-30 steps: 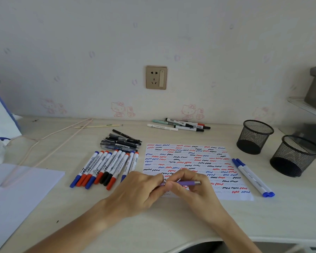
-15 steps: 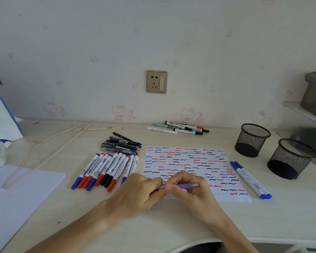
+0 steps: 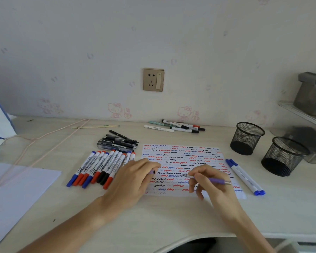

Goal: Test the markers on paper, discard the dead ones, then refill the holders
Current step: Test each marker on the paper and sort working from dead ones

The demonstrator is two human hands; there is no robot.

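- My right hand (image 3: 211, 181) grips a slim purple pen with a silver tip (image 3: 208, 179), its point aimed at the white test sheet covered in red, blue and black squiggles (image 3: 182, 161) lying under both hands.
- My left hand (image 3: 133, 178) pinches the small purple cap (image 3: 151, 172), so the pen is uncapped and the testing step is in hand.
- Just left of my left hand lies a row of white-barrelled markers with blue, red and black caps (image 3: 102, 167); beyond that row sits a heap of black pens (image 3: 119, 141).
- Right of my right hand, 2 white markers with blue caps (image 3: 244, 177) lie beside the sheet, and past them stand 2 black wire-mesh holders (image 3: 247, 137), both apparently unfilled.
- Far beyond my hands, by the wall, rests another small cluster of pens (image 3: 177, 126).
- Next, I judge, the tip must drop onto a bare patch near the sheet's lower edge and drag a short wiggle; a faint or absent line would mark this pen for discarding.
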